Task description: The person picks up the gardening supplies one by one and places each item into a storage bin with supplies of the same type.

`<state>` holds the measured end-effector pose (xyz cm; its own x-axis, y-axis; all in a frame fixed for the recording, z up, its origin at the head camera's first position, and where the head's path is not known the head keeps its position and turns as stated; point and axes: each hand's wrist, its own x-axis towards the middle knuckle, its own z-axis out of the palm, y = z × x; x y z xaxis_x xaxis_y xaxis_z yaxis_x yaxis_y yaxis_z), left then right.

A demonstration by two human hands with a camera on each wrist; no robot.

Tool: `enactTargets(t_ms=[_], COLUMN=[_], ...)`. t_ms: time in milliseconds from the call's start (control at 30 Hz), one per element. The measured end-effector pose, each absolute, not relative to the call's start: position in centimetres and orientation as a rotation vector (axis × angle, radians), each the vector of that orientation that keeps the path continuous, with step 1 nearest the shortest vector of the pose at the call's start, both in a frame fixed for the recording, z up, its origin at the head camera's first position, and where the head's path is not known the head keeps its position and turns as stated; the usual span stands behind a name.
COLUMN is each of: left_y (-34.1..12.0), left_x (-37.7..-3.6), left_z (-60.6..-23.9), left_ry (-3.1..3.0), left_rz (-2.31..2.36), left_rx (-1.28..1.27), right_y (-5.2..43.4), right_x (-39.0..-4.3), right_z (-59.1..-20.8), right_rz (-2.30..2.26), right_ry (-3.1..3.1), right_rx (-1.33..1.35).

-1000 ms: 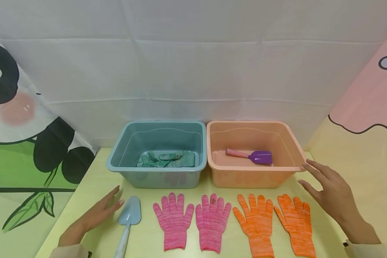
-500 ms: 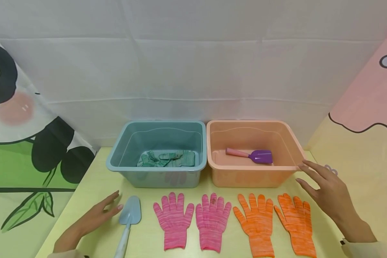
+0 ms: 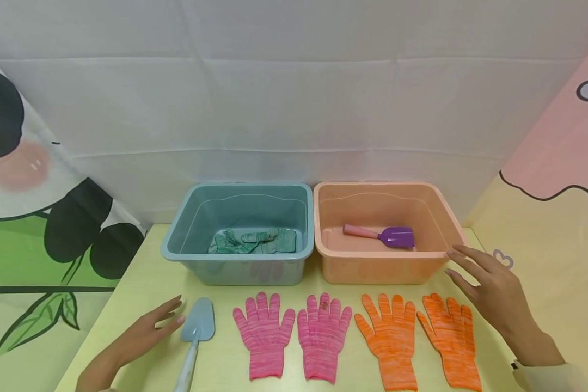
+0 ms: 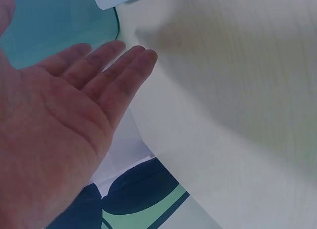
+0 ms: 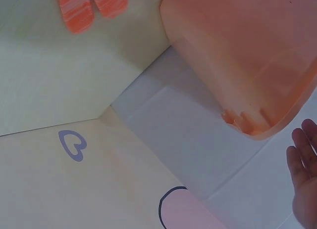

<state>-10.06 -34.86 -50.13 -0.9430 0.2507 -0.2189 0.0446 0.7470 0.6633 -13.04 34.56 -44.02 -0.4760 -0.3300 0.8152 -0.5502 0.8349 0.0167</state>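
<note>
The left hand [image 3: 144,333] holds nothing, fingers extended beside a pale-blue trowel [image 3: 197,329] towards the left edge of the yellow table [image 3: 220,359]. The right hand [image 3: 497,294], likewise free, is by the near right corner of a peach plastic tub [image 3: 372,271], contact unclear. This looks like a pre-grasp stage; lifting the trowel would need a handle grip.

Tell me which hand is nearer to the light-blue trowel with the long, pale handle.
Left. The left hand is close beside the trowel, just left of its blade. The right hand is farther off, by the near right corner of the peach, rectangular plastic tub.
</note>
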Motion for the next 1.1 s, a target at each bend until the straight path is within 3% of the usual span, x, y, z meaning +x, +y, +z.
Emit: enactTargets(t_ms=[1100], left_y=[-32.5], left_x=[-8.2], left_z=[-49.6], left_ry=[2.655], left_rz=[0.935], left_rx=[-0.037], right_y=[33.7], right_x=[-12.9], right_z=[-44.0], right_rz=[0.365], right_ry=[-2.193], right_rx=[0.636])
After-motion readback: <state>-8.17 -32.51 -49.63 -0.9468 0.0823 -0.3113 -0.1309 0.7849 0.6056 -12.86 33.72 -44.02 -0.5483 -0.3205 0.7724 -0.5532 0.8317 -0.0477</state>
